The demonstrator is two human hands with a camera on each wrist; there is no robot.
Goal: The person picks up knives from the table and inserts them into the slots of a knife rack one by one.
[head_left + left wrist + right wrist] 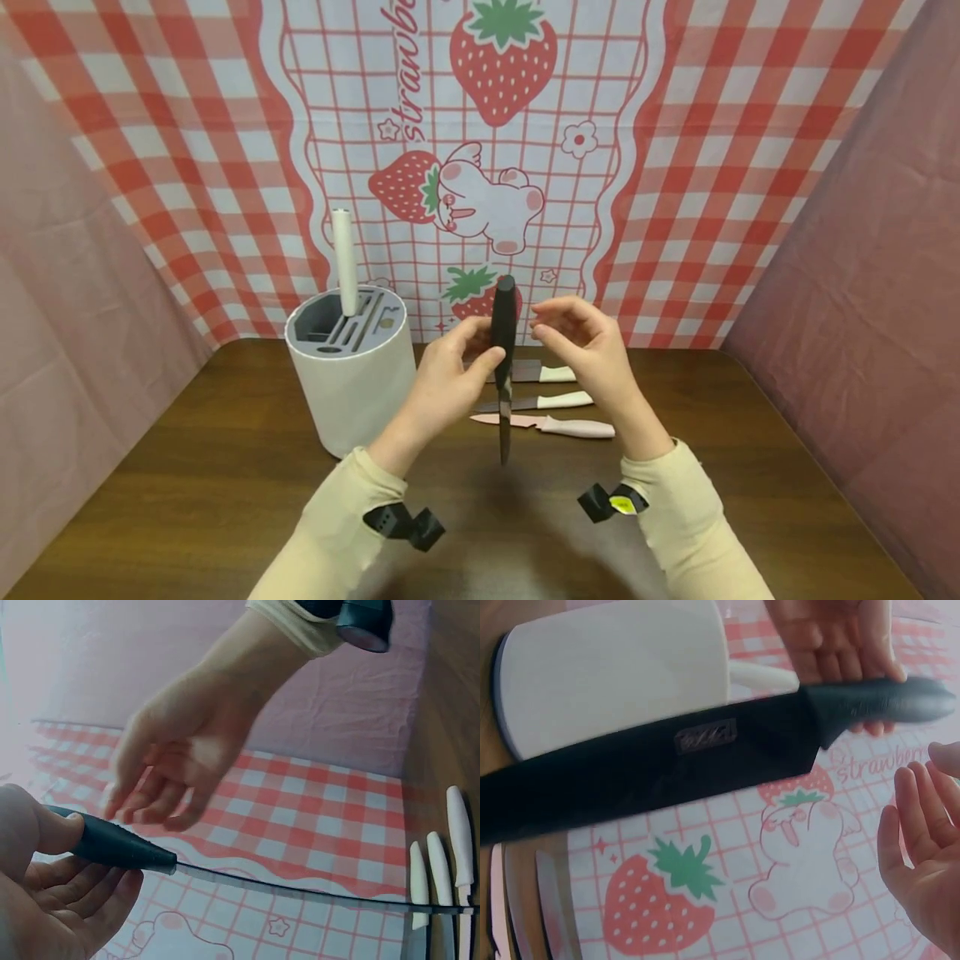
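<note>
Grips a long, dark-bladed knife (720,754) by its black tapered handle (506,317) in the left hand (453,367), point down; holds the right hand (596,354), loosely curved, just beside.

- Blk. knife blade (742,761): smooth dark metal seen
- Hdl. (915,701): matt plast. seen
- Holder (360,400): smooth plast. seen
- Desk (187,508): semi-gloss wood shown
- Backdrop (720,167): printed cloth seen

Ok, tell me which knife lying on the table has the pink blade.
The front knife, lowest of the three in the head view. The two knives behind it have grey blades instead.
</note>
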